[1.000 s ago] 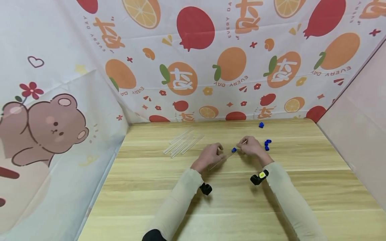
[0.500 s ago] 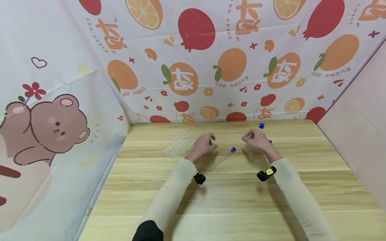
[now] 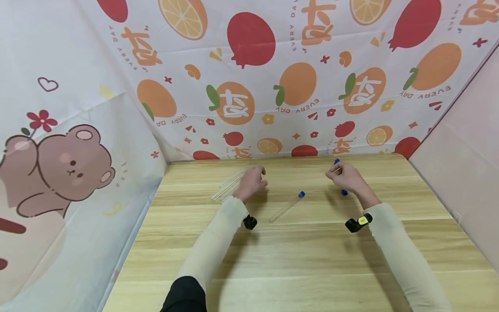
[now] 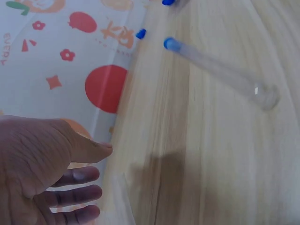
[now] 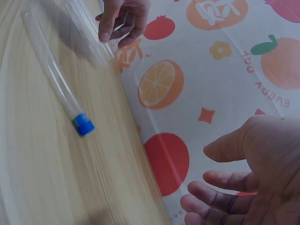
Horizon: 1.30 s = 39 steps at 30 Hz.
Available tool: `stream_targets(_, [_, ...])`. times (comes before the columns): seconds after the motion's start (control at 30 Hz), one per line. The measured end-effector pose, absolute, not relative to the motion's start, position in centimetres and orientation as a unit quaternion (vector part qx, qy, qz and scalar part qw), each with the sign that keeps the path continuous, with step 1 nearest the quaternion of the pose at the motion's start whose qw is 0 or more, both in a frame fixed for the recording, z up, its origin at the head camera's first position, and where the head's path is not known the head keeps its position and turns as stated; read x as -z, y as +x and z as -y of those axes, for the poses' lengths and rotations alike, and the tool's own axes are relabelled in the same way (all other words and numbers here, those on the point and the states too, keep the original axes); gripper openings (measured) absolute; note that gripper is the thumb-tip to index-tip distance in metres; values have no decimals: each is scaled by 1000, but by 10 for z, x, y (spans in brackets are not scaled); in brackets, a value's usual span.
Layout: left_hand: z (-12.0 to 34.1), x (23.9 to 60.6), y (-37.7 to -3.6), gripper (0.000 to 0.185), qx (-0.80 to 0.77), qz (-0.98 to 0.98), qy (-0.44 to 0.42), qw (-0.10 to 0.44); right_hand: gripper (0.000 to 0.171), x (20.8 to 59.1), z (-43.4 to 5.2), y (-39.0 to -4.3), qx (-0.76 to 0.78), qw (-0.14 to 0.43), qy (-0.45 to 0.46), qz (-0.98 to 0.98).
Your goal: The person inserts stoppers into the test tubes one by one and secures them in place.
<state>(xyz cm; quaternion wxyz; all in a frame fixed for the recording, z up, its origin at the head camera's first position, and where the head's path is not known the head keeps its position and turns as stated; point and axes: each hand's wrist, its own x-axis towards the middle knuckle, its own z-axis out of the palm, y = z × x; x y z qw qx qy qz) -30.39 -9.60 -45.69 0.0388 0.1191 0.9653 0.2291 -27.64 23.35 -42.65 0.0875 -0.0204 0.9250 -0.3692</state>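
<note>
Across the pale wood table [image 3: 312,260] I see a person's two bare hands working apart, in light sleeves. The left hand [image 3: 250,184] is over the right-hand end of a bundle of clear tubes [image 3: 226,189], covering part of it from the head view. Its fingers are loosely bent, the thumb is held away from them, and the left wrist view shows nothing in its grasp; its shadow falls on the wood.

The right hand [image 3: 345,177] is further over, above the table among some small blue pieces. One, the far blue piece [image 3: 337,161], shows just beyond its fingertips near the table's back edge; another, the near blue piece [image 3: 345,192], peeks out below the palm. I cannot tell how many the hand hides. In the right wrist view, the fingers lie half bent with a gap to the thumb, and they hold nothing.

Between the hands, apart from both, a capped tube [image 3: 285,209] lies slantwise on the wood, its blue cap [image 3: 302,194] at the far right end. Each wrist carries a small black camera, the right camera [image 3: 358,222] bearing a yellow label. Behind the table hangs a fruit-print cloth [image 3: 288,125].
</note>
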Motion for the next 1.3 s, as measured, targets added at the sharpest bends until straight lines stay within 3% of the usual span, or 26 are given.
stream_targets(0.7, [101, 466, -317, 19, -127, -988, 85, 36, 34, 442, -276, -265, 356, 70, -12, -932])
stream_targets(1.3, [101, 475, -318, 19, -88, -993, 71, 47, 35, 449, -287, -264, 346, 68, -8, -936])
